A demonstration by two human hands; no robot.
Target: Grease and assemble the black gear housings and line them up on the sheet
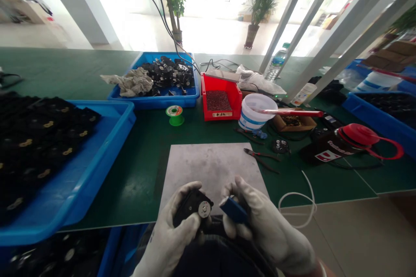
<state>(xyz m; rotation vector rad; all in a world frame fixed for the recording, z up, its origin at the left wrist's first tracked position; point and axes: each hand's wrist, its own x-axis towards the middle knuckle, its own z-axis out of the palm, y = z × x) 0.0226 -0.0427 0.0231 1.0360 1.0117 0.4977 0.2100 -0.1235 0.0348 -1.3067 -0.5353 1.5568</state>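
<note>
At the near side of one pale board, the left hand curls fingers and thumb around one black part (a single silver disc shows on it), while the right hand pinches one blue block just beside it, the two pieces apart. On the table behind the board stand one spool, one red bin and one bucket, with one pair of red-handled pliers lying across the board's right edge.
</note>
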